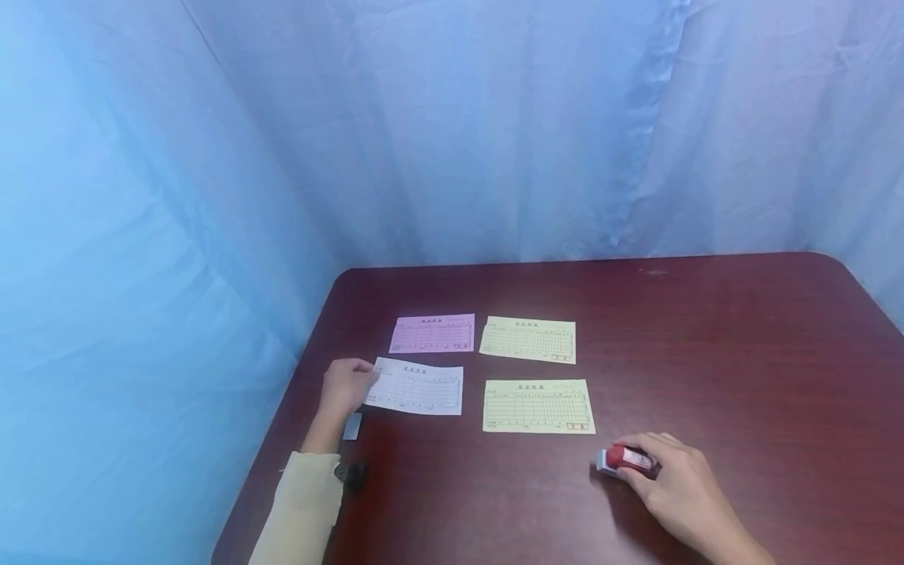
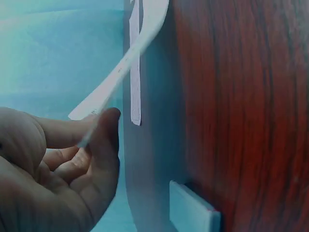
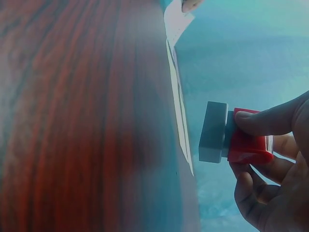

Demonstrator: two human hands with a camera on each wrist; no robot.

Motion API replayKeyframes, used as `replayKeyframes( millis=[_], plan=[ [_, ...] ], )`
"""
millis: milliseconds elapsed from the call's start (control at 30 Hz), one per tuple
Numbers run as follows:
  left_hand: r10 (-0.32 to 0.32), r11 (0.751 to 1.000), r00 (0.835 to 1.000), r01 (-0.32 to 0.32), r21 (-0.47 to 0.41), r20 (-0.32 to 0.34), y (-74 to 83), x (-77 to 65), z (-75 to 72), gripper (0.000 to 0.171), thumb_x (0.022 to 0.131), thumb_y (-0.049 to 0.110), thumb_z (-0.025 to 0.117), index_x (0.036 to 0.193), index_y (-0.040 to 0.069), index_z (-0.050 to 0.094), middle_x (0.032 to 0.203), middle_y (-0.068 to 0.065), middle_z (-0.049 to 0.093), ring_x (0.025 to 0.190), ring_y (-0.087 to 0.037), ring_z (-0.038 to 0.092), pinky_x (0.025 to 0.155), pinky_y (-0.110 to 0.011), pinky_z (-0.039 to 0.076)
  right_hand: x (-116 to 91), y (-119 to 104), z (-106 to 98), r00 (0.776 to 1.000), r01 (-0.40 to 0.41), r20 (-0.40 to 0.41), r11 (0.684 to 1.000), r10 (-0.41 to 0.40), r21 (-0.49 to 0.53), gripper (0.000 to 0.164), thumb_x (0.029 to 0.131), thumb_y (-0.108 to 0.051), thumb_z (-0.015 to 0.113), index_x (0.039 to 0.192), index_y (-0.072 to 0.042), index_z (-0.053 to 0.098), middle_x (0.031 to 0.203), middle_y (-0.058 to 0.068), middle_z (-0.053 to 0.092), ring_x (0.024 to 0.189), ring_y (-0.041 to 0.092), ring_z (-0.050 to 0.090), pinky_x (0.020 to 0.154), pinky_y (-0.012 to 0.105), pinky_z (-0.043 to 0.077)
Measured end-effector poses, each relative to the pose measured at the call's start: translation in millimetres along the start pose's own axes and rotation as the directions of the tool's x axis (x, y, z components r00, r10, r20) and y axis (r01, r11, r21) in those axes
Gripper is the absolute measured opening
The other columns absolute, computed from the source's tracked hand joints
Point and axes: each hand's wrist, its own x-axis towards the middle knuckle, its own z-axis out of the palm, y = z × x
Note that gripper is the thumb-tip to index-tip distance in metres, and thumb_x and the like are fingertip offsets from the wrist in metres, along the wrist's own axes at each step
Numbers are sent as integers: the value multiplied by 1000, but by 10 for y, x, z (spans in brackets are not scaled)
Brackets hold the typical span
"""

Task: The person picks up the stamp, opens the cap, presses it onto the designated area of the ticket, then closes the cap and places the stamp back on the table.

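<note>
My left hand (image 1: pixel 348 386) pinches the left edge of a white printed form (image 1: pixel 420 388), which bends upward from the table in the left wrist view. In my right hand (image 1: pixel 681 479) is a red stamp (image 1: pixel 631 458), held between thumb and fingers with its grey block end (image 3: pixel 212 131) pointing left. A yellow form (image 1: pixel 538 408) lies between the hands, with a red boxed mark in its lower right corner. Behind it rests a second yellow form (image 1: pixel 528 340), also marked in red at that corner. A pink form (image 1: pixel 432 334) with a similar mark lies behind the white one.
A small pale flat block (image 1: pixel 351 427) sits on the table beside my left wrist. The dark red wooden table (image 1: pixel 741 353) has rounded far corners. Blue curtains (image 1: pixel 459 141) hang behind it and along its left side.
</note>
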Motion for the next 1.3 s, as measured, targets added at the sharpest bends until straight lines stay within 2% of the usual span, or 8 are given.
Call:
replayKeyframes(
  millis=[267,367,567,667,767,933,1100,1300],
  plan=[
    [-17,982,998,27,-187,55,-28,-31,34,24,88,19,66,107,4,68,100,-11,66,87,-25,60,74,-38,48,9,-25,-17,1000,-8,14,1000,8,-3,39,58,-7,87,90,-21,70,82,-14,64,72,4,54,63,16,41],
    [-4,965,998,19,-262,61,24,-58,66,22,87,17,67,105,4,69,96,-10,67,82,-23,61,70,-36,49,0,-34,-26,999,-31,27,1000,31,1,39,59,-7,87,91,-22,70,84,-13,63,73,5,55,64,19,43],
    [14,922,996,20,-387,85,125,-174,240,18,85,14,69,100,3,70,86,-9,67,69,-19,61,61,-33,50,-11,-41,-20,999,-32,30,999,32,-5,40,59,-7,87,91,-22,70,84,-14,63,74,5,55,66,14,40],
    [35,914,993,14,-405,112,169,-268,364,18,85,14,70,98,2,70,84,-9,67,66,-18,59,57,-31,49,-8,-44,-18,999,-22,28,1000,22,-8,40,59,-7,87,91,-22,70,84,-13,64,74,5,55,66,14,40],
    [52,918,989,7,-396,137,216,-364,471,18,85,16,70,98,3,70,83,-7,67,66,-18,57,57,-29,47,1,-52,-24,1000,-14,28,1000,14,-11,39,59,-7,86,92,-21,70,84,-13,64,74,6,56,66,14,40],
    [57,922,986,10,-387,160,290,-486,539,19,86,18,70,99,4,70,85,-6,66,69,-19,59,60,-30,48,-1,-65,-24,1000,-17,25,1000,17,-7,40,58,-7,87,92,-22,70,83,-13,63,73,5,55,65,15,40],
    [78,895,982,8,-446,173,317,-561,612,19,85,15,69,98,1,69,86,-8,67,70,-18,61,59,-30,50,-6,-82,-27,999,-38,34,999,38,9,41,59,-7,87,92,-23,70,84,-14,62,72,4,54,64,19,42],
    [111,864,973,7,-503,203,380,-653,710,18,83,11,70,96,-2,69,85,-10,67,69,-17,62,58,-30,52,2,-106,-27,999,-27,27,999,27,23,41,58,-6,87,92,-22,70,83,-14,62,72,3,54,65,12,38]
  ],
)
